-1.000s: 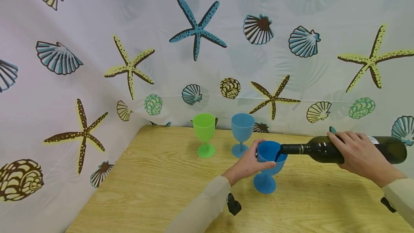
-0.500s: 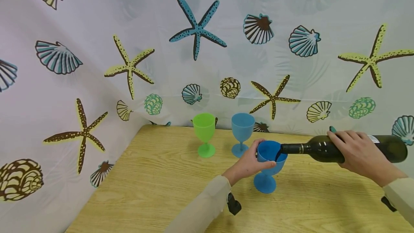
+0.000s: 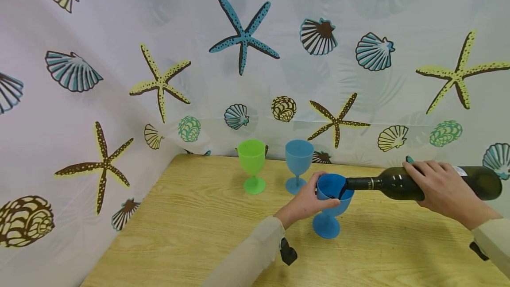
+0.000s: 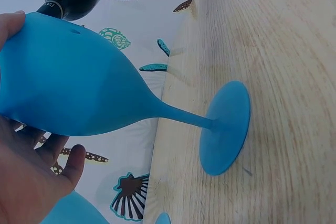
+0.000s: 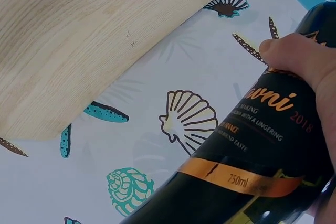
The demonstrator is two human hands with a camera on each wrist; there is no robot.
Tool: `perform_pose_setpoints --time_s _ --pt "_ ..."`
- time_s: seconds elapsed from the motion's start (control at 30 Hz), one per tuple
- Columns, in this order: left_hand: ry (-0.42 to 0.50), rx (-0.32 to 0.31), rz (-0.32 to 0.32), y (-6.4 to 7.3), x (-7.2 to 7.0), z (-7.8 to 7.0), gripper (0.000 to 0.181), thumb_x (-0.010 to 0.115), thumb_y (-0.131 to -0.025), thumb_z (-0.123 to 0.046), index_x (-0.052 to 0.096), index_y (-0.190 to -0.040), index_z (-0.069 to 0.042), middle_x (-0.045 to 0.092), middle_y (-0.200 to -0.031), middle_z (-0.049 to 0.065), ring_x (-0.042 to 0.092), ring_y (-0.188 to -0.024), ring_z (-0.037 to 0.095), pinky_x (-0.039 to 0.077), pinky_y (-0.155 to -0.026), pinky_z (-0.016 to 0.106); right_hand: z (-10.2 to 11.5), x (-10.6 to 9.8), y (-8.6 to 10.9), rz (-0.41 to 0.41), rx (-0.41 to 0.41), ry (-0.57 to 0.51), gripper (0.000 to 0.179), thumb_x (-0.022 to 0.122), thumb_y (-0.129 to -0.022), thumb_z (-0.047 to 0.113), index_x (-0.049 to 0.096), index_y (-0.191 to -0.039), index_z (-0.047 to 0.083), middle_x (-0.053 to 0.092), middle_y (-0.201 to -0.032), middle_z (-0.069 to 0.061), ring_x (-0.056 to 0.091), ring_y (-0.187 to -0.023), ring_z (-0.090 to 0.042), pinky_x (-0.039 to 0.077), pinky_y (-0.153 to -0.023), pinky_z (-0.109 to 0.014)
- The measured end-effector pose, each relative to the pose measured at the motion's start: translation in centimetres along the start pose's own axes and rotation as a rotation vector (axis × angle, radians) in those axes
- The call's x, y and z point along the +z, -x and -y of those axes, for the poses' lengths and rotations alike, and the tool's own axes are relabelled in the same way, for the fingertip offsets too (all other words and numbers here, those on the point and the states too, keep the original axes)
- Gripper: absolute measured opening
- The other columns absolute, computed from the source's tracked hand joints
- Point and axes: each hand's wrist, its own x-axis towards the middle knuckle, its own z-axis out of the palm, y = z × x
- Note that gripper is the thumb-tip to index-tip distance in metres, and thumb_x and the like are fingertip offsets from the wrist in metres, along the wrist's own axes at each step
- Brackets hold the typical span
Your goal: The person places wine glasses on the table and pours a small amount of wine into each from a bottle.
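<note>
A dark blue plastic goblet (image 3: 337,208) stands on the table, and my left hand (image 3: 306,200) grips its bowl near the rim, thumb on the near side. In the left wrist view the goblet's foot (image 4: 227,129) rests flat on the wood. My right hand (image 3: 444,191) holds a dark wine bottle (image 3: 394,183) lying almost level, its mouth just over the goblet's right rim. Dark liquid runs from the mouth into the bowl. A black label with gold print (image 5: 262,114) shows in the right wrist view. The liquid's level is hard to make out.
Behind the left hand stand a green goblet (image 3: 252,163) and a lighter blue goblet (image 3: 299,159), both upright near the table's back edge. A white curtain (image 3: 191,21) printed with starfish and shells hangs behind and to the left of the wooden table (image 3: 179,234).
Both hands, the goblet and the bottle hold almost the same places. Liquid keeps running from the bottle, and more dark liquid shows inside the bowl now.
</note>
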Motion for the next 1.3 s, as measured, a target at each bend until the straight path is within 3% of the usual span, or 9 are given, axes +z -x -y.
perform_pose_setpoints --time_s 1.03,1.3 --pt "0.007 0.014 0.008 -0.01 -0.1 0.09 0.078 0.071 -0.083 -0.041 0.027 -0.146 -0.028 0.04 -0.142 -0.004 0.042 -0.128 0.021 0.04 -0.099 0.041 -0.14 -0.01 -0.05 0.021 -0.001 0.018 0.109 0.094 -0.035 0.037 0.049 -0.126 -0.003 0.056 -0.104 -0.025 0.055 -0.091 -0.042 0.045 -0.073 -0.056" --pt "0.005 0.015 0.007 -0.01 -0.08 0.09 0.079 0.071 -0.084 -0.041 0.027 -0.147 -0.025 0.04 -0.142 -0.004 0.041 -0.129 0.021 0.04 -0.099 0.042 -0.15 0.0 -0.06 0.013 -0.004 0.012 0.109 0.094 -0.034 0.036 0.05 -0.125 -0.004 0.056 -0.103 -0.025 0.055 -0.09 -0.042 0.045 -0.072 -0.056"
